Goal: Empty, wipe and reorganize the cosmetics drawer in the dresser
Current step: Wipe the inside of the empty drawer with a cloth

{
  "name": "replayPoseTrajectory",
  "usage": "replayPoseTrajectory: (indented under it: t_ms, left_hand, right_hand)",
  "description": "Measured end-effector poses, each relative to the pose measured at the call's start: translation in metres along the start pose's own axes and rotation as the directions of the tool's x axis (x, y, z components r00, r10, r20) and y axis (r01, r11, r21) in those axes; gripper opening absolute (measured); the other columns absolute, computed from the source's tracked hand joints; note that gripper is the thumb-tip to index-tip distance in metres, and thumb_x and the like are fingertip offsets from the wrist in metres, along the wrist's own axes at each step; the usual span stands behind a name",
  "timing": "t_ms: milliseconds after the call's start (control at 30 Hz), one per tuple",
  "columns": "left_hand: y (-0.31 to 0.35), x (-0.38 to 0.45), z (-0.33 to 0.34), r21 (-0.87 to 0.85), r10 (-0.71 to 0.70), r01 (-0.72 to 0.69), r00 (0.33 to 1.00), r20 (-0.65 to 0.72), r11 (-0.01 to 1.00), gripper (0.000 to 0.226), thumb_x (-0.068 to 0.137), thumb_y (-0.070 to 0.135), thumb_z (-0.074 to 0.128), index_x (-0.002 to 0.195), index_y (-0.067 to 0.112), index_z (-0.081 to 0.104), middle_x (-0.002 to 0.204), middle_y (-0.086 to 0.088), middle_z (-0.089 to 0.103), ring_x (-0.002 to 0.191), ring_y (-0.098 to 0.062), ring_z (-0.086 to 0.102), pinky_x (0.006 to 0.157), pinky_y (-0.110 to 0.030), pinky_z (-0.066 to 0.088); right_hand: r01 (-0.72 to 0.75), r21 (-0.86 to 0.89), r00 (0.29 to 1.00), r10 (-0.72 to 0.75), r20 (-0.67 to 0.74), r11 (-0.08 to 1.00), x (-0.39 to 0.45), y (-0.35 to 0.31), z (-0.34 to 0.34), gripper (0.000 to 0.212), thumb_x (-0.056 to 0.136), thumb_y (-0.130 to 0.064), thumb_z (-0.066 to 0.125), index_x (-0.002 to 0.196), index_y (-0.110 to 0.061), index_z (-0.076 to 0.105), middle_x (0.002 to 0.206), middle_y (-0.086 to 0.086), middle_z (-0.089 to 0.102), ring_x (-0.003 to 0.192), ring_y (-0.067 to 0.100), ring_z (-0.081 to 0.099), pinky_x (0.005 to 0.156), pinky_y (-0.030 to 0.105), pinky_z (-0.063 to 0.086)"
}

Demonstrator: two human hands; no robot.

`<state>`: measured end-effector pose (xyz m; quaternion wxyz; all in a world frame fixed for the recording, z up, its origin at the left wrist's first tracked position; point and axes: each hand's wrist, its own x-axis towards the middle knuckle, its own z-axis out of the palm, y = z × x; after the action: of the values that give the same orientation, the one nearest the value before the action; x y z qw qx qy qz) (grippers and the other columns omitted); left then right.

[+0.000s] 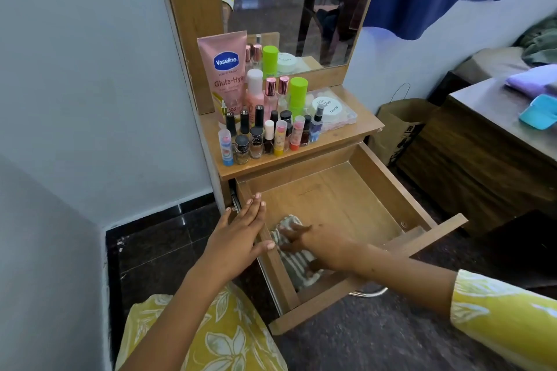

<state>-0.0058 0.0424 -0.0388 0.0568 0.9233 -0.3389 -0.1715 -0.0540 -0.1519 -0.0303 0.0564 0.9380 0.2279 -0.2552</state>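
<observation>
Your right fingers (291, 230) are lying spread and fairly flat over the cloth (297, 262), pressing it onto the drawer (337, 199) floor at the near left corner; whether the thumb is tucking under a fold, you cannot tell. Your right hand (316, 245) is reaching in over the front panel. Your left fingers (254, 211) are lying straight and close together along the drawer's left wall, with the thumb hooking over its top edge, so your left hand (238, 238) is steadying the drawer. Judgement: the cloth is soft, light and limp, striped and bunching under the palm; it is likely following the hand only while you are pressing down, so a flat palm over its middle is serving better than a pinch at an edge. The drawer is standing pulled well out, empty apart from the cloth, and looks like thin board, so it is probably racking sideways under push; the left wall is the sensible bracing point. The bottles (265, 135) are standing crowded on the dresser top (346, 135), upright and touching; small, probably glass, tippy, best taken singly by the body.
</observation>
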Motion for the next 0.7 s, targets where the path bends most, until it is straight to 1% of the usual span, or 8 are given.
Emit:
replayPoseTrajectory:
  t_ms: [100,267,333,367,433,467,567,700]
  left_hand:
    - [0.000,-0.001,-0.003,0.008,-0.005,0.005,1.000,0.007,1.000,0.078,0.095,0.055,0.030,0.147,0.020,-0.016,0.147,0.004,-0.032,0.134,-0.006,-0.025,0.114,-0.039,-0.009]
    - [0.007,-0.002,-0.005,0.066,-0.042,0.039,0.999,0.034,0.997,0.081,0.095,0.056,0.033,0.148,0.017,-0.013,0.144,0.001,-0.033,0.140,-0.011,-0.022,0.114,-0.040,-0.010]
    - [0.019,0.003,-0.003,0.053,-0.014,0.011,0.999,0.050,0.999,0.082,0.094,0.056,0.034,0.148,0.015,-0.013,0.143,0.001,-0.034,0.139,-0.012,-0.024,0.115,-0.040,-0.008]
    - [0.019,0.002,-0.004,0.051,-0.014,0.011,0.999,0.047,0.999,0.082,0.094,0.056,0.034,0.148,0.015,-0.014,0.143,0.000,-0.034,0.139,-0.012,-0.024,0.116,-0.040,-0.008]
    - [0.017,0.001,-0.005,0.050,-0.024,0.022,0.999,0.037,0.998,0.083,0.094,0.057,0.033,0.147,0.016,-0.015,0.143,0.001,-0.035,0.138,-0.011,-0.025,0.116,-0.039,-0.008]
    - [0.014,0.000,-0.005,0.052,-0.028,0.027,0.999,0.032,0.998,0.083,0.093,0.058,0.033,0.147,0.016,-0.016,0.144,0.001,-0.036,0.136,-0.010,-0.027,0.115,-0.038,-0.008]
    - [0.012,-0.002,-0.003,0.060,-0.032,0.031,0.999,0.023,0.998,0.085,0.092,0.060,0.032,0.146,0.017,-0.017,0.144,0.001,-0.037,0.132,-0.009,-0.030,0.114,-0.037,-0.009]
    - [0.014,0.000,-0.001,0.031,-0.031,0.030,0.999,0.034,0.999,0.085,0.092,0.060,0.033,0.146,0.019,-0.019,0.144,0.002,-0.037,0.132,-0.008,-0.029,0.113,-0.037,-0.012]
  right_hand:
    - [-0.190,0.083,0.981,0.186,0.052,0.978,-0.018,0.030,0.001,0.043,0.093,-0.017,0.054,0.136,-0.021,0.046,0.133,0.005,0.051,0.111,0.019,0.058,0.093,0.030,0.051]
    - [-0.377,0.194,0.925,0.360,0.120,0.906,-0.041,0.069,-0.002,0.054,0.093,-0.007,0.050,0.143,-0.020,0.036,0.144,0.011,0.041,0.108,0.021,0.060,0.090,0.028,0.052]
    - [-0.448,0.333,0.893,0.399,0.207,0.830,-0.047,0.062,0.005,0.060,0.096,-0.017,0.047,0.150,-0.020,0.019,0.157,0.012,0.017,0.128,0.030,0.046,0.107,0.037,0.040]
    - [-0.487,0.371,0.872,0.419,0.252,0.791,-0.042,0.053,0.008,0.065,0.098,-0.027,0.043,0.151,-0.018,0.007,0.159,0.014,0.002,0.139,0.036,0.029,0.114,0.043,0.027]
    - [-0.572,0.393,0.819,0.476,0.320,0.720,-0.024,0.032,0.013,0.077,0.099,-0.043,0.037,0.150,-0.013,-0.012,0.157,0.019,-0.016,0.145,0.040,0.000,0.118,0.048,0.006]
    - [-0.593,0.424,0.805,0.484,0.344,0.685,-0.013,0.023,0.015,0.081,0.098,-0.048,0.035,0.148,-0.012,-0.017,0.155,0.019,-0.021,0.145,0.041,-0.006,0.118,0.049,0.003]
    - [-0.671,0.510,0.740,0.526,0.419,0.538,0.016,0.011,0.028,0.088,0.094,-0.056,0.034,0.146,-0.012,-0.022,0.153,0.017,-0.029,0.143,0.044,-0.013,0.118,0.050,0.001]
    - [-0.781,0.461,0.616,0.641,0.458,0.421,0.019,0.041,0.048,0.098,0.091,-0.064,0.030,0.142,-0.001,-0.027,0.150,0.022,-0.031,0.141,0.047,-0.014,0.118,0.052,0.001]
